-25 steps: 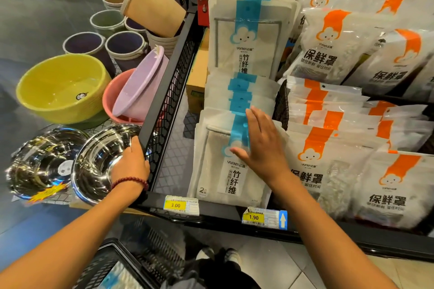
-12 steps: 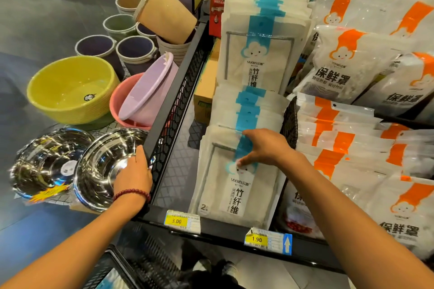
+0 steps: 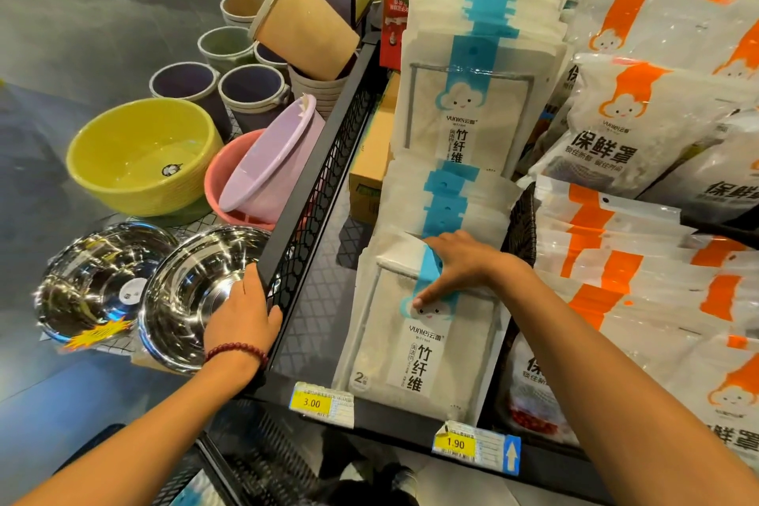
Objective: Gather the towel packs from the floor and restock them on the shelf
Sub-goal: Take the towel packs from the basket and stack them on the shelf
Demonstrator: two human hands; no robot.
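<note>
White towel packs with a blue stripe and cloud face stand in rows on the black wire shelf (image 3: 316, 193). The front towel pack (image 3: 423, 345) leans at the shelf's front edge, with more towel packs (image 3: 447, 201) stacked behind it and a taller row (image 3: 472, 103) further back. My right hand (image 3: 456, 267) grips the top edge of the front pack, fingers curled behind it and thumb pressed on the blue stripe. My left hand (image 3: 242, 316) holds the black side rail of the shelf, fingers wrapped over it.
Orange-striped white packs (image 3: 640, 275) fill the shelf to the right. Left of the rail sit steel bowls (image 3: 193, 296), a yellow basin (image 3: 143, 156), pink and lilac basins (image 3: 263, 177) and several buckets. Price tags (image 3: 320, 403) hang on the front edge. A black basket (image 3: 246, 464) stands below.
My right hand went from lying flat on the front pack to curling over its top edge and gripping it. My left hand stayed on the rail. The view moved closer to the shelf.
</note>
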